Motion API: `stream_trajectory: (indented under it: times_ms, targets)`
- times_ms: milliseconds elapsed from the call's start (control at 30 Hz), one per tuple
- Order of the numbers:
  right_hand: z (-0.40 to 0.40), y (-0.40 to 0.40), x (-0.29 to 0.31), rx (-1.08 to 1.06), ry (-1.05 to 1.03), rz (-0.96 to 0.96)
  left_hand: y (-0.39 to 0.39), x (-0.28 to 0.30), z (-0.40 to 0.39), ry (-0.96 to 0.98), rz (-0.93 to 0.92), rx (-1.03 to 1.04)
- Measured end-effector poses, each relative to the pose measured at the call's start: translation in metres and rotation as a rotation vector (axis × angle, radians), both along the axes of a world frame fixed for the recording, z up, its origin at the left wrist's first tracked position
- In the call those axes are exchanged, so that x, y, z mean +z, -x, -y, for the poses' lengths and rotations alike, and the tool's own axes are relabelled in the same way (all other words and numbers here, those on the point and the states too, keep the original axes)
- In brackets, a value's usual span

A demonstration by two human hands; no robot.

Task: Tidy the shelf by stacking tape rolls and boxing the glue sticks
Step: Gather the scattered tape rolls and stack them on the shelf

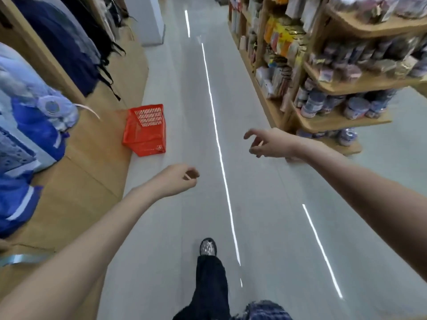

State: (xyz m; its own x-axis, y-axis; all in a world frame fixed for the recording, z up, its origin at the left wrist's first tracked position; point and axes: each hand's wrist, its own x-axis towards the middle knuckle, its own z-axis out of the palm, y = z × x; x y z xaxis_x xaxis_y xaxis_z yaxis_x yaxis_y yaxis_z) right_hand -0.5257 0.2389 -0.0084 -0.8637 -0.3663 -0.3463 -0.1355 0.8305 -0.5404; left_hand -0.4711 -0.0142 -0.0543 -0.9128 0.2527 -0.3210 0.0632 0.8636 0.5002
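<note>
red basket (145, 130) tipped on grey floor (265, 204).

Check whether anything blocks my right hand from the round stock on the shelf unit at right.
Nothing visible does. The right hand hangs empty over bare floor, short of the wooden shelf unit. The red basket sits across the aisle.

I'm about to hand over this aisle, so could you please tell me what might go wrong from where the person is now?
1. The red basket stands on the floor at the aisle's left edge; a drift that way could mean a trip.
2. The right hand swings close to the curved shelf end loaded with round items; a brush could knock some off.
3. The view is blurred, so tape rolls or glue sticks cannot yet be identified.
</note>
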Motion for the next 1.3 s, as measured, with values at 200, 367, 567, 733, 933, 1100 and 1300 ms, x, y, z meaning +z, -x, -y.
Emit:
stream_trajectory:
  times_ms: [200,367,567,733,933,1100,1300]
  targets:
    - [0.019,0.205,0.033,-0.092,-0.002,-0.096,0.222,0.031,0.038,-0.012,-0.068,0.030]
    - [0.013,0.351,0.052,-0.174,0.068,-0.142,0.394,0.047,0.038,-0.093,-0.108,0.070]
    - [-0.010,0.552,0.038,-0.203,-0.011,-0.233,0.599,0.040,0.015,-0.025,-0.129,0.037]
    - [-0.012,0.731,0.058,-0.242,0.003,-0.320,0.759,0.065,0.015,-0.046,-0.194,0.113]
    - [0.037,0.927,0.037,-0.027,0.029,-0.269,0.940,0.055,0.041,0.065,-0.159,0.084]
    - [0.036,1.097,0.027,-0.060,-0.083,-0.280,1.116,0.048,0.062,0.113,-0.187,0.043]
    - [0.019,1.290,0.075,-0.190,-0.070,-0.316,1.334,0.085,0.063,0.119,-0.202,-0.089]
